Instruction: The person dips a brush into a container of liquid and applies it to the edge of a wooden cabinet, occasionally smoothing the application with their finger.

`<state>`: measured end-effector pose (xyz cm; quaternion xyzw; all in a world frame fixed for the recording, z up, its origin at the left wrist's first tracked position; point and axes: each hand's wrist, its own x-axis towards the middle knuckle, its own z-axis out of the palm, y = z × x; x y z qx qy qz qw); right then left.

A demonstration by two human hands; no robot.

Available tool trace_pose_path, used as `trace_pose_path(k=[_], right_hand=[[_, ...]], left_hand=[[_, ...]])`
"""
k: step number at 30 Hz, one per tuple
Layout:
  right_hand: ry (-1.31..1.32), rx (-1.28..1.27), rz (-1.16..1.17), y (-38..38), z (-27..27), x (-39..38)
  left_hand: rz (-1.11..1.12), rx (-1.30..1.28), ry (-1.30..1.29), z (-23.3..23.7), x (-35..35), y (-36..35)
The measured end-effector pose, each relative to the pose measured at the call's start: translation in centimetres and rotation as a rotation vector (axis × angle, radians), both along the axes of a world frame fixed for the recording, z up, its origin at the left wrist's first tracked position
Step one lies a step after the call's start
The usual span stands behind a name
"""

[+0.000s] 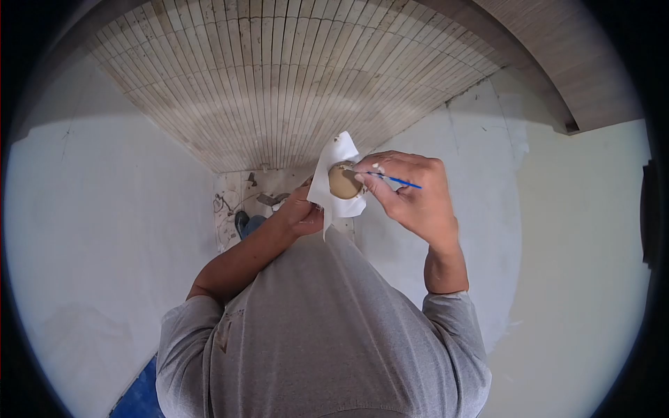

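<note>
My left hand (301,212) is closed on a small round container (345,184) of tan paint-like liquid, held in front of my chest. A white sheet of paper or cloth (323,182) sits around the container, its corners sticking out above and below. My right hand (414,188) pinches a thin paintbrush with a blue handle (405,182). The handle points out to the right, while the brush's other end reaches over the container's opening. Whether its tip touches the liquid is hard to make out, as my fingers partly cover it.
A wall of narrow pale slats (251,90) stands ahead, with smooth whitish walls (125,230) on both sides. Cords and small items (268,199) lie on the floor near my shoe (242,221). A brown wood-grain panel (564,63) juts in at upper right. Something blue (143,393) shows at lower left.
</note>
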<state>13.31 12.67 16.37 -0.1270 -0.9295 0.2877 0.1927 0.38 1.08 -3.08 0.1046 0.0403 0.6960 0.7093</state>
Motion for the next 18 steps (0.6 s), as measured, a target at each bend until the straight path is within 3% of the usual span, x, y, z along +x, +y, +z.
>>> trace_pose_path(k=[5, 11, 18], right_hand=[[-0.028, -0.024, 0.123, 0.3, -0.2, 0.1], [0.038, 0.086, 0.075, 0.5, -0.2, -0.2], [-0.101, 0.252, -0.041, 0.1, 1.1, 0.7]], left_hand=[[-0.005, 0.010, -0.006, -0.7, -0.1, 0.0], [-0.005, 0.010, -0.014, -0.4, 0.0, -0.1], [0.001, 0.017, 0.005, 0.9, 0.0, -0.1]])
